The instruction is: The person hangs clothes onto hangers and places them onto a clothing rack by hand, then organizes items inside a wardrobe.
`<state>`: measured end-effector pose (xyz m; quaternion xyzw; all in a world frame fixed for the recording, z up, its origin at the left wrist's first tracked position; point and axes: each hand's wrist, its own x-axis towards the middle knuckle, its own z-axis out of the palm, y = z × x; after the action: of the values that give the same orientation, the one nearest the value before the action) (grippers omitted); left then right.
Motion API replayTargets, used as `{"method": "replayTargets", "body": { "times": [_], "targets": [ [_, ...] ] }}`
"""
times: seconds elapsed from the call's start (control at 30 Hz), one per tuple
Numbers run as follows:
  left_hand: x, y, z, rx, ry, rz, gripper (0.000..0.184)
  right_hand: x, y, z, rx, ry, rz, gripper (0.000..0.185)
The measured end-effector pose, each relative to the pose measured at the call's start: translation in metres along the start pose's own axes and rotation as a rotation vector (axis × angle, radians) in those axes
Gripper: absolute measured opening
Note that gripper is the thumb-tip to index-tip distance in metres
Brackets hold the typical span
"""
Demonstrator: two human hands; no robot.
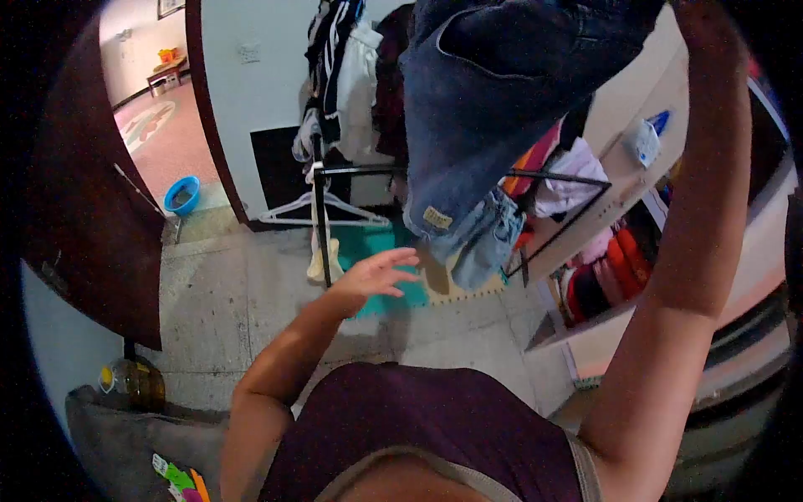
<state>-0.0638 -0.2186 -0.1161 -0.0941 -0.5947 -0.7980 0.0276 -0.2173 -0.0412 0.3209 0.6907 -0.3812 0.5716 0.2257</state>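
Purple shirt (435, 418) nearest, jeans (485, 117) partly hid an edge of the rack (360, 170), the left hand (376, 274) spread empty below, the right hand's grip unseen, impossible to tell.

Dim, grainy light covers the floor (205, 293) (the far room (176, 105) is brighter), with fisheye bending toward black corners.

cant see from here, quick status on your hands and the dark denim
Left hand open, empty. Right arm raised, hand out of frame. Dark denim up high, partly hiding rack.
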Motion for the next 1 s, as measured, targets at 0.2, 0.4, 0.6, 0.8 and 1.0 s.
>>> {"method": "replayTargets", "body": {
  "times": [0.2,0.4,0.6,0.8,1.0],
  "targets": [
    [0.066,0.009,-0.007,0.159,0.036,0.084,0.057,0.039,0.096,0.008,0.173,0.227,0.33,0.018],
    [0.089,0.023,-0.043,0.318,0.086,0.099,0.05,0.043,0.186,0.02,0.148,0.218,0.519,0.022],
    [0.107,0.053,-0.101,0.34,0.122,0.107,0.044,0.035,0.252,0.039,0.105,0.161,0.792,0.025],
    [0.12,0.073,-0.174,0.551,0.221,0.196,0.039,0.025,0.326,0.047,0.282,-0.107,0.8,0.02],
    [0.127,0.068,-0.219,0.955,0.22,0.275,0.036,0.014,0.392,0.102,0.075,0.024,1.0,0.026]
  ]
}}
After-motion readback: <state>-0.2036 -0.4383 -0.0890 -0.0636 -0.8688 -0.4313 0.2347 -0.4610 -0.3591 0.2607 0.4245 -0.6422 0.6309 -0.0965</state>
